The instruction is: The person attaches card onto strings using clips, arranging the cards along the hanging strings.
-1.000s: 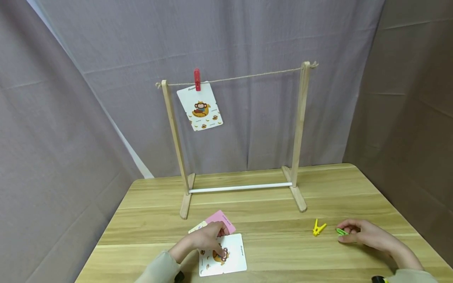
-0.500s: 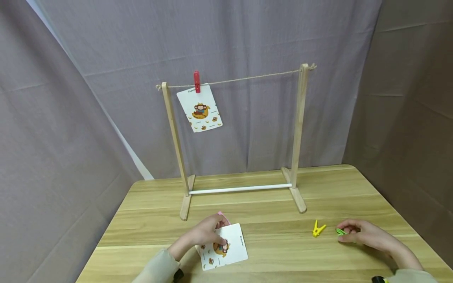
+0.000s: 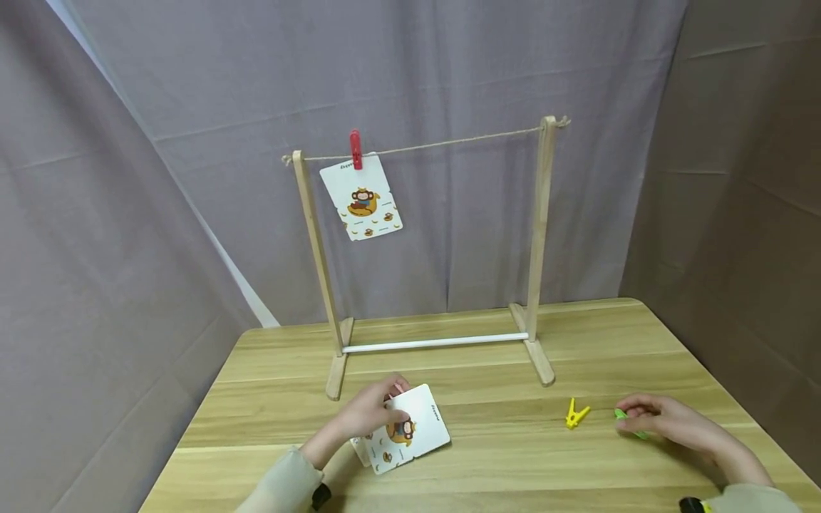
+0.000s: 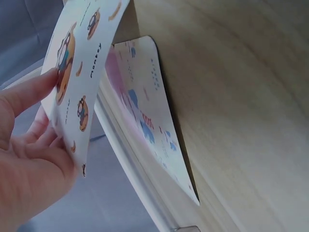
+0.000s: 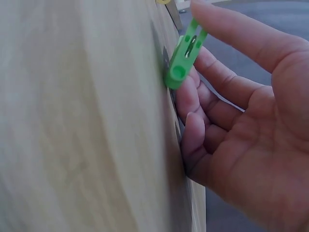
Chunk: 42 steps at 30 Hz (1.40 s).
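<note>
My left hand (image 3: pixel 372 412) pinches a white card (image 3: pixel 420 427) with a monkey-and-banana print, thumb on the printed face and fingers behind. In the left wrist view that card (image 4: pixel 89 72) is tilted up, and a second card (image 4: pixel 145 116) with blue and pink prints lies on the table beneath it. On the right, my right hand (image 3: pixel 670 424) pinches a green clothespin (image 5: pixel 186 55) between thumb and fingers, close over the table. A yellow clothespin (image 3: pixel 575 414) lies on the table just left of that hand.
Behind the hands stands a wooden frame (image 3: pixel 541 228) with a white lower bar (image 3: pixel 436 343) and a string (image 3: pixel 462 140) across its top. A red clothespin (image 3: pixel 355 149) clips another monkey card (image 3: pixel 365 206) to the string near the left post. Grey curtains hang behind the table.
My left hand has lifted the monkey card and shifted it away from me, over the second card. My right hand has turned the green clothespin and moved slightly right.
</note>
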Available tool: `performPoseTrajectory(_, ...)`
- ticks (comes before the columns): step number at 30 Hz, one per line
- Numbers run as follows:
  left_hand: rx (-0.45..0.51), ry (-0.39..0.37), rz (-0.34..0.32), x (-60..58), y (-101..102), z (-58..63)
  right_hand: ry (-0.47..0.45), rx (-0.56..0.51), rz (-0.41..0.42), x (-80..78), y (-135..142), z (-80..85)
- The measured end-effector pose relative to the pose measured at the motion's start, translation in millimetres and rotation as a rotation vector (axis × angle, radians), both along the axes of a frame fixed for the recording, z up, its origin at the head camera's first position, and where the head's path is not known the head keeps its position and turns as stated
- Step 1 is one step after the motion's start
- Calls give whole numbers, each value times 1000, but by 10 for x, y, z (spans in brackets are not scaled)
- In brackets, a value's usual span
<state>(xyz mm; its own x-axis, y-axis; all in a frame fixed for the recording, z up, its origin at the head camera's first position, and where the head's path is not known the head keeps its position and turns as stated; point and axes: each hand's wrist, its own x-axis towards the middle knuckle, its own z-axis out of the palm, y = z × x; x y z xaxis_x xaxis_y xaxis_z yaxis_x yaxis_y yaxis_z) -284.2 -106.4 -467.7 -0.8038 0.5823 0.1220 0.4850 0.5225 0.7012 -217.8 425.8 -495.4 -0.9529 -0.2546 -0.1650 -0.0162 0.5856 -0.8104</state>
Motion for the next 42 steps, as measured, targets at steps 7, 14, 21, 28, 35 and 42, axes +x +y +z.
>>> performPoseTrajectory(7, 88, -55, 11, -38, -44, 103, -32, -17, -1, -31, 76, -7)
performPoseTrajectory(14, 56, -15, 37, -98, -78, 256, -20, -58, -8, -60, 127, -9)
performPoseTrajectory(21, 61, -7, 15, -156, -70, 379, -67, -168, -18, -96, 183, -5)
performPoseTrajectory(28, 59, 32, 16, -205, -98, 484, -55, -187, -51, -128, 39, 61)
performPoseTrajectory(35, 60, -1, 38, -201, -175, 518, -27, -181, -87, -230, -121, 187)
performPoseTrajectory(42, 101, 20, 58, -244, -211, 630, 49, -105, -122, -300, -88, 361)
